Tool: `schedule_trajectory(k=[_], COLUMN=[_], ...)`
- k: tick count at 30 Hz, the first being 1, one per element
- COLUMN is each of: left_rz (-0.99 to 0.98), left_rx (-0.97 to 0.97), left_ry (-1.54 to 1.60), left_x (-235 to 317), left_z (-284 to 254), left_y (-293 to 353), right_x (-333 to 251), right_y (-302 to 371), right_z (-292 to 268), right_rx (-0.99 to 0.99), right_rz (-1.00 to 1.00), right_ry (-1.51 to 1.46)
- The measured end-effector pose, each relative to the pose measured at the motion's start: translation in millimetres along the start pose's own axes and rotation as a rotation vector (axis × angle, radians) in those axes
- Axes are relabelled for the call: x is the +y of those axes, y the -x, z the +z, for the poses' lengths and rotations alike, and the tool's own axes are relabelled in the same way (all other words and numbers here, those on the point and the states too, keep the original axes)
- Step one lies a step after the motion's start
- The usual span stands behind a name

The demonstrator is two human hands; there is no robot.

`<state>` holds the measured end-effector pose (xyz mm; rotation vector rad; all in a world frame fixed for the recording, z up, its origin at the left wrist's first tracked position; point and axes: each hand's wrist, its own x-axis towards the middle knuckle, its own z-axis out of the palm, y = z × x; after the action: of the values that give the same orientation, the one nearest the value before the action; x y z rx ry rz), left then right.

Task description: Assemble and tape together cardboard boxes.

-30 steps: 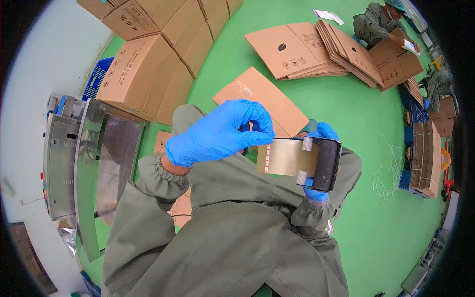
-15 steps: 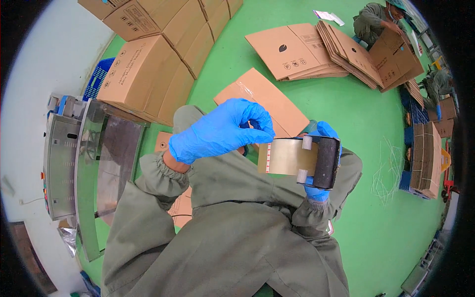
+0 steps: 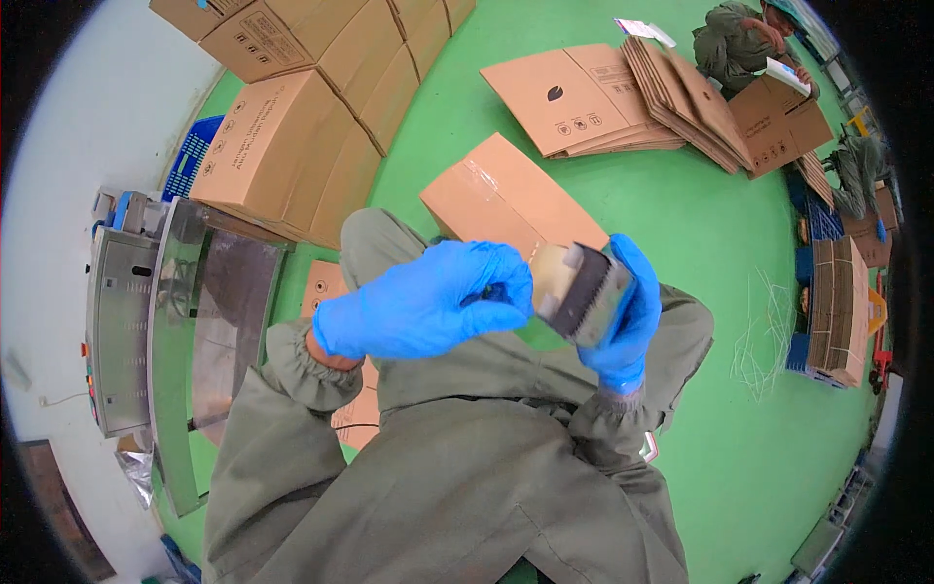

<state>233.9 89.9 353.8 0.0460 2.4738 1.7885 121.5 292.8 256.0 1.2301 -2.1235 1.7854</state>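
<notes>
In front of my lap, my right hand (image 3: 628, 331), in a blue glove, is wrapped round a hand-held tape dispenser (image 3: 589, 292) with a dark, toothed cutting edge. A short stretch of tan packing tape (image 3: 549, 271) shows at the dispenser's left side. My left hand (image 3: 438, 302), also gloved in blue, has its thumb and fingers pinched together at the end of this tape. Just beyond both hands lies a cardboard box (image 3: 516, 190) with a strip of clear tape across its top; the hands hide its near part.
Stacked cartons (image 3: 292, 146) stand at the far left, beside a metal machine (image 3: 126, 331). Flattened cartons (image 3: 584, 97) lie on the green floor ahead. A co-worker (image 3: 735, 49) crouches at the far right. Loose straps (image 3: 764, 336) and bundled cardboard (image 3: 837, 311) are at the right.
The dispenser has tilted and moved left, closer to my left hand, so its toothed edge now shows. My left hand has come slightly lower. The co-worker's arms have moved.
</notes>
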Motion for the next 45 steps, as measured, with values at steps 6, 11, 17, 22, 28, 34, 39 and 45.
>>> schedule_trajectory(k=[6, 11, 17, 22, 28, 34, 39, 45], left_rz=[-0.03, -0.058, -0.093, -0.189, -0.227, -0.205, -0.097, -0.073], left_rx=[0.399, 0.172, 0.198, 0.165, 0.129, 0.09, 0.062, 0.225], left_ry=[0.022, 0.111, 0.082, 0.147, 0.26, 0.292, 0.203, 0.141], left_x=[-17, -30, -30, -25, -29, -35, -37, -32], left_z=[-16, 3, 4, 0, -2, -2, 1, 7], left_y=[-4, -9, -11, -13, -15, -15, -13, -12], right_x=[14, 7, 3, 3, 0, -5, -1, -1], right_y=[18, 13, 15, 15, 15, 13, 18, 9], right_z=[4, 10, 8, 9, 7, 11, 11, 5], right_rx=[0.095, 0.06, 0.071, 0.084, 0.071, 0.171, 0.154, 0.016], right_rz=[0.206, 0.13, 0.145, 0.062, 0.188, 0.347, 0.301, 0.077], right_ry=[-0.317, -0.337, -0.326, -0.347, -0.416, -0.597, -0.563, -0.443])
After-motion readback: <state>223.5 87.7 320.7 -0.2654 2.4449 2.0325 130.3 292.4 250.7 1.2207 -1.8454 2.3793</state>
